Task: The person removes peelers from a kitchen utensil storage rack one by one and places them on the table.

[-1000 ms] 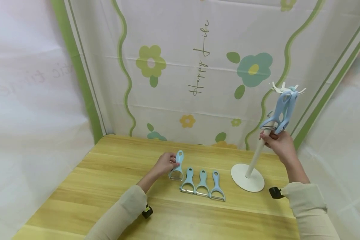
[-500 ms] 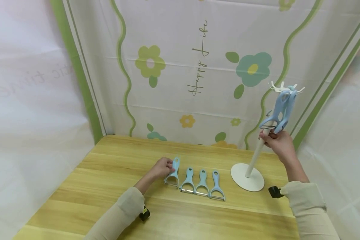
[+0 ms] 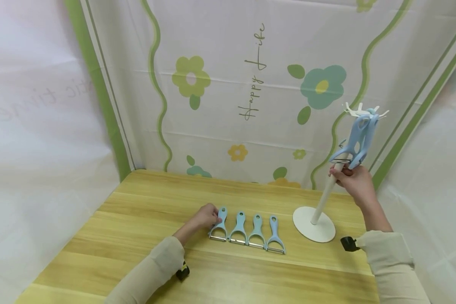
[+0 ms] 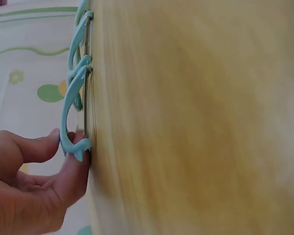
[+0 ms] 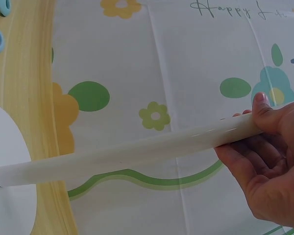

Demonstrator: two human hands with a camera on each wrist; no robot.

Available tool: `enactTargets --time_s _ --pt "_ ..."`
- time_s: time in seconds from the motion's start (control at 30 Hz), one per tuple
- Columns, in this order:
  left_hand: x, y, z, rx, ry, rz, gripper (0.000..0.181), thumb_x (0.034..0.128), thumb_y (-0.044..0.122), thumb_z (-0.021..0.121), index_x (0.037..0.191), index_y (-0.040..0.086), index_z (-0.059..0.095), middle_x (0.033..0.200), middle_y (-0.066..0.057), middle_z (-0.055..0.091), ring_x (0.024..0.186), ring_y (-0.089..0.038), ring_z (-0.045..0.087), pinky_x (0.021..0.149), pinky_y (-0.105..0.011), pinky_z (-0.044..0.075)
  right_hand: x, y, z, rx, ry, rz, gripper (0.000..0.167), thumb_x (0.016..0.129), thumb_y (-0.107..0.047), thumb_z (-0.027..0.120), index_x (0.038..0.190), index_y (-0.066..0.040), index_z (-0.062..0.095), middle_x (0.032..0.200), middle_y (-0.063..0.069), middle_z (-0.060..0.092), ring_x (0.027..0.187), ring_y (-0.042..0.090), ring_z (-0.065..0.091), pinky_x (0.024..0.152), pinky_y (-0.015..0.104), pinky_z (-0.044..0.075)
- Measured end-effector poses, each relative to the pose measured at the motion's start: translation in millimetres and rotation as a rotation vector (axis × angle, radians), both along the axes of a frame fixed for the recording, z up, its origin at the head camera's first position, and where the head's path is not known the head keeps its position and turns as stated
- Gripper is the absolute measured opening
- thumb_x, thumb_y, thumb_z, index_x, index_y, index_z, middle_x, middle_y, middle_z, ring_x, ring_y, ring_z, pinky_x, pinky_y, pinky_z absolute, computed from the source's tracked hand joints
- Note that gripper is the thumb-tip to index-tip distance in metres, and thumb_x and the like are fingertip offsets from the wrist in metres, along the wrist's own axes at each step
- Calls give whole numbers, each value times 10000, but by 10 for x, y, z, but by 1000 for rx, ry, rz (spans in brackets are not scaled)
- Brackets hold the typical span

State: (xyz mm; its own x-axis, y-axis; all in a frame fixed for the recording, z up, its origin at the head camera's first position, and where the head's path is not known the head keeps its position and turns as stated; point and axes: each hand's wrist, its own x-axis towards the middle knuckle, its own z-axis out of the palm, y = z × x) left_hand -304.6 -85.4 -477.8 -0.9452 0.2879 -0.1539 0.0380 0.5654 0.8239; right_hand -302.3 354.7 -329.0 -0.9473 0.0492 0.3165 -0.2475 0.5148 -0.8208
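A flower-printed white curtain [image 3: 220, 105] hangs behind the wooden table [image 3: 243, 270]

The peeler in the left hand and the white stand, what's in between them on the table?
Three more peelers in a row, then bare table before the stand. The head view shows it.

Lined up on the worktop [image 3: 251, 274] at the frame's lower centre: four peelers [image 3: 257, 226], left hand [image 3: 207, 216] at the row's left end, with a stand [image 3: 322, 206] to the right, other peelers [image 3: 355, 136] at its top, right hand [image 3: 357, 184] on its post [image 5: 137, 156], and cloth [image 3: 213, 120] behind the worktop.
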Motion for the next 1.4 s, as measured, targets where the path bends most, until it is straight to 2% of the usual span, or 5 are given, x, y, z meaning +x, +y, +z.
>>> enactTargets --time_s 0.13,0.4,0.57,1.03,1.4 --pt "7 37 20 -101 78 -11 197 913 34 675 732 4 603 592 -3 461 523 -90 400 493 -199 355 4 4 11 1 4 -3 344 983 -234 637 1137 64 561 825 -272 649 810 -106 640 693 103 547" --pt "10 65 58 -197 104 -23 418 925 91 694 1243 -152 575 802 -118 644 572 -108 447 640 -259 472 32 -6 45 -4 2 -7 343 980 -236 641 1129 64 565 813 -284 646 800 -117 638 690 103 548" --pt "5 78 61 -208 94 -38 390 935 84 682 1222 -162 587 560 19 445 485 -78 380 518 -205 381 58 -7 55 -19 -3 -4 323 979 -233 642 1128 46 574 810 -288 647 798 -122 638 689 106 551" --pt "37 43 131 -227 66 -6 277 961 158 656 1075 -84 583 711 -78 521 575 -155 425 507 -259 370 40 8 79 14 -15 19 366 982 -251 639 1151 64 563 834 -274 657 823 -107 638 708 110 552" --pt "47 16 236 -142 178 -20 505 951 122 670 1360 -101 475 1247 -272 608 1092 -397 629 893 -464 565 -33 109 85 -2 -34 259 160 997 -135 605 1155 -110 601 939 -149 748 895 -13 705 740 169 571"
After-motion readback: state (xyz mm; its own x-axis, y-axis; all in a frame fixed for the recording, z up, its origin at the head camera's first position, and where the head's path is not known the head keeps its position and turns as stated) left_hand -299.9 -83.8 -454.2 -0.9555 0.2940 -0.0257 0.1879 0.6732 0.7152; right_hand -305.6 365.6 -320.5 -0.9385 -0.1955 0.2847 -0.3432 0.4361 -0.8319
